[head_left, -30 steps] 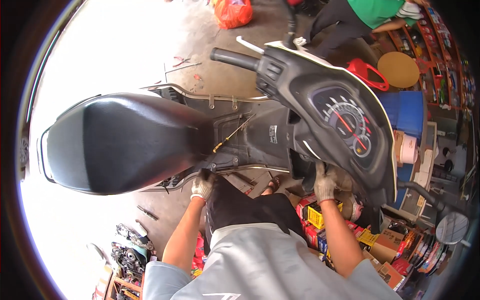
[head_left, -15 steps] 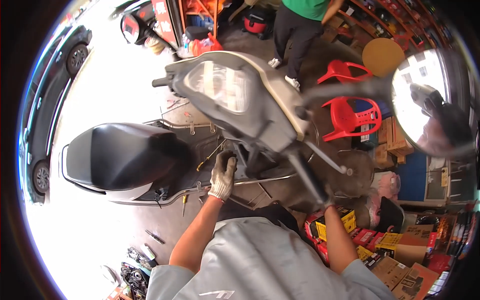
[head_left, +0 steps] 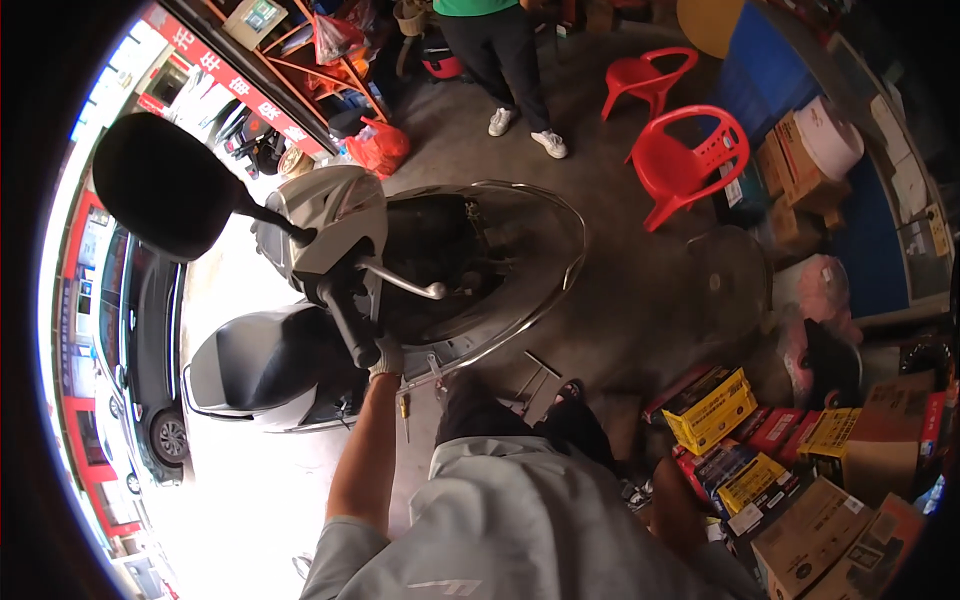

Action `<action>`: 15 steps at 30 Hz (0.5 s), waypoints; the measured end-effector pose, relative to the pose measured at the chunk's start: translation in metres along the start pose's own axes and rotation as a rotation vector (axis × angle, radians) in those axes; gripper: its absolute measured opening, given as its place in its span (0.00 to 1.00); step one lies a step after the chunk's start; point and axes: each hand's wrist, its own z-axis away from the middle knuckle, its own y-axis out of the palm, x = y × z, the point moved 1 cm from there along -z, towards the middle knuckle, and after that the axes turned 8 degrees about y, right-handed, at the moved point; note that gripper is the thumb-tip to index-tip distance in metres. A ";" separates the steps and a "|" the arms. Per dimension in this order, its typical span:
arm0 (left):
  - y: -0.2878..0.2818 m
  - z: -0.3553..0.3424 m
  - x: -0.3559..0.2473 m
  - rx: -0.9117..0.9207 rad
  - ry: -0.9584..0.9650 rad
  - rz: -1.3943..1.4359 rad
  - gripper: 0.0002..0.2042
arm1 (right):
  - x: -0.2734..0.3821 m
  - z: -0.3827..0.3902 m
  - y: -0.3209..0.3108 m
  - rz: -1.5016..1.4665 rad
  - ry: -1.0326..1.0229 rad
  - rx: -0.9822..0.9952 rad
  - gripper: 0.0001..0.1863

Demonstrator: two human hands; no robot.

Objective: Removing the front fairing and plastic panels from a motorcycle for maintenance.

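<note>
A scooter stands at the left, with its grey handlebar cover (head_left: 350, 225), black seat (head_left: 265, 355) and black mirror (head_left: 165, 185) showing. My left hand (head_left: 388, 357), in a pale knitted glove, is at the end of the black handlebar grip (head_left: 350, 325). The grip partly covers it and its fingers are hidden, so its hold cannot be made out. A silver brake lever (head_left: 400, 280) sticks out beside the grip. My right forearm hangs in shadow at the lower right, near the boxes, away from the scooter. The right hand's fingers do not show there.
A curved metal rail (head_left: 570, 265) rings the scooter's front. Stacked cartons (head_left: 810, 530) and yellow boxes (head_left: 710, 408) crowd the right. Two red chairs (head_left: 690, 165) stand farther back. A person in dark trousers (head_left: 490, 60) stands behind the scooter. A yellow-handled screwdriver (head_left: 405, 408) is near my left forearm.
My view has swung right, and the scooter's front shows from another angle. My right arm has come away from the handlebar grip. My left hand has moved from above the footboard to the grip.
</note>
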 end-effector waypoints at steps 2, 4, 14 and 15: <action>-0.009 0.009 -0.049 0.008 -0.128 0.110 0.13 | 0.051 0.036 -0.006 -0.625 0.444 0.140 0.09; -0.013 0.001 -0.065 0.043 -0.222 0.153 0.13 | -0.006 0.021 0.008 -0.571 0.384 0.296 0.12; -0.022 0.005 -0.083 0.020 -0.291 0.066 0.13 | -0.042 -0.065 0.000 0.743 -0.818 -0.039 0.07; -0.004 -0.003 -0.094 0.068 -0.315 0.080 0.13 | -0.070 -0.090 0.002 0.288 -0.598 0.004 0.07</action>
